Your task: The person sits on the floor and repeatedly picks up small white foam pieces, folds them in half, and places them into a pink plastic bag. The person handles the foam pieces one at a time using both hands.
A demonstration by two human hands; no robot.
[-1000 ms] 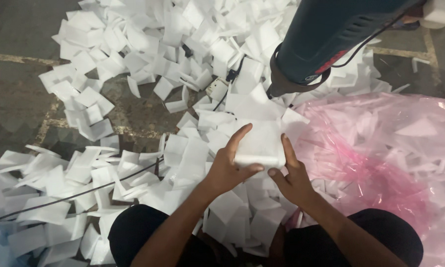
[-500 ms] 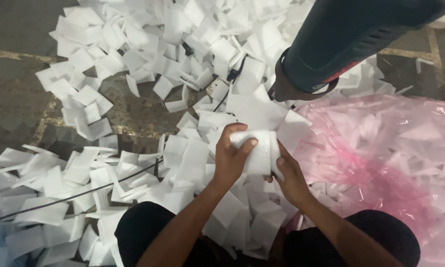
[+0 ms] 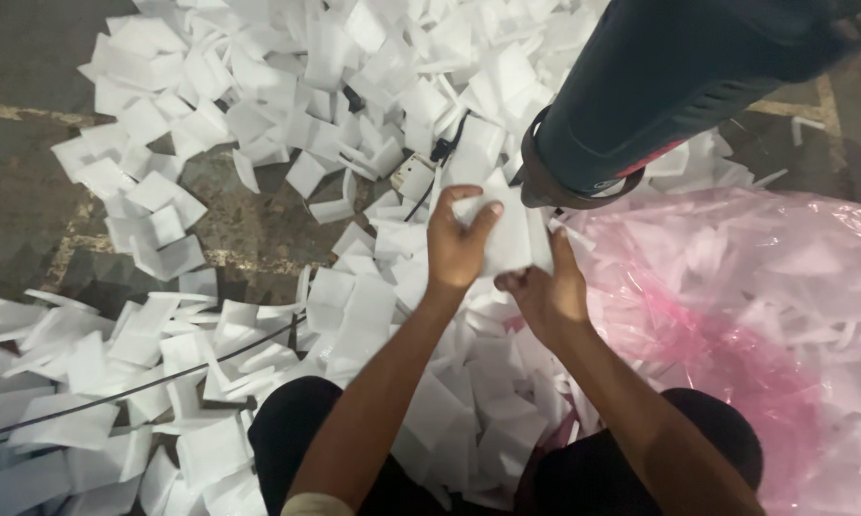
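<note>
Hands meet at frame centre, both gripping one white foam sheet (image 3: 512, 239). Left hand (image 3: 457, 244) sits at 9 o'clock of the sheet, fingers (image 3: 483, 218) curled over its top edge, thumb side wrapped round the left edge, closed tight on it. Right hand (image 3: 545, 291) sits at 5 o'clock of the sheet, fingers pinched on the lower right corner, index pointing up toward 12 along the right edge. Sheet held upright-ish, lifted off the pile, just below the nozzle of a dark blue heat-gun-like tool (image 3: 660, 86) that comes in from 1 o'clock; tool mouth is just beside the sheet's upper right, contact cannot be told.

Pile of white foam pieces (image 3: 258, 115) covers the floor (image 3: 20, 86) from 12 o'clock round to 7 o'clock, loose squares and rectangles overlapping. Bare grey floor with a faded yellow line shows at 9 to 10 o'clock. Pink plastic bag (image 3: 736, 315) fills the 3 to 5 o'clock side, translucent, more white pieces inside it. Thin black cable (image 3: 163, 377) runs across the pieces at 8 o'clock. Small white plug-like box (image 3: 413, 175) lies among the pieces at 11 o'clock of the left hand, near it but apart. Person's dark-clothed knees (image 3: 297, 430) at 6 o'clock, forearms reaching up from there.
</note>
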